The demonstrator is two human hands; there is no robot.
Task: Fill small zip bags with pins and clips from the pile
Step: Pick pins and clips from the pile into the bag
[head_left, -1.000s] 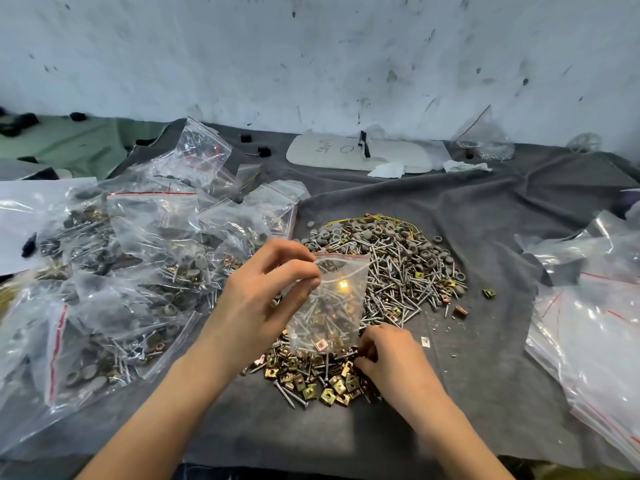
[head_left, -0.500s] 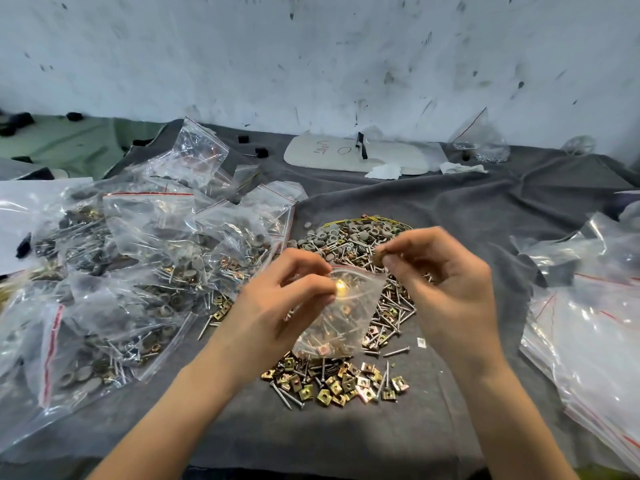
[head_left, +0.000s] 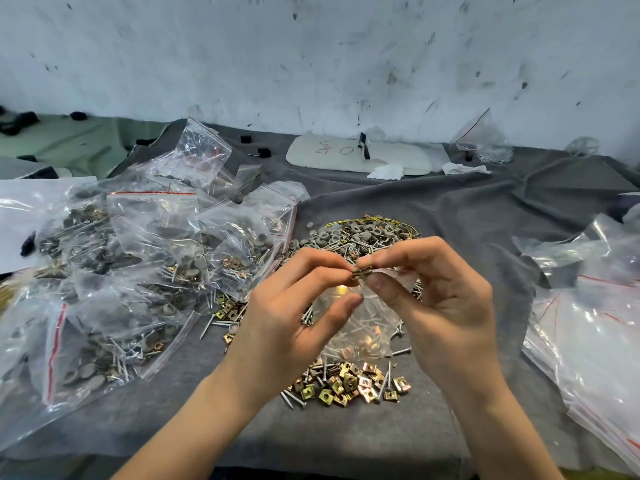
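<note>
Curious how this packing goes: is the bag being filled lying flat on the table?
No, the left hand holds the bag upright over the pile, the right hand pinching a clip at its mouth.

A small clear plastic zip bag point(head_left: 360, 327) is held upright with its mouth open, partly filled with silver pins. One brass-coloured metal clip point(head_left: 362, 273) is pinched at its mouth. The loose pile of pins and square clips point(head_left: 349, 386) is spread beneath it.
</note>
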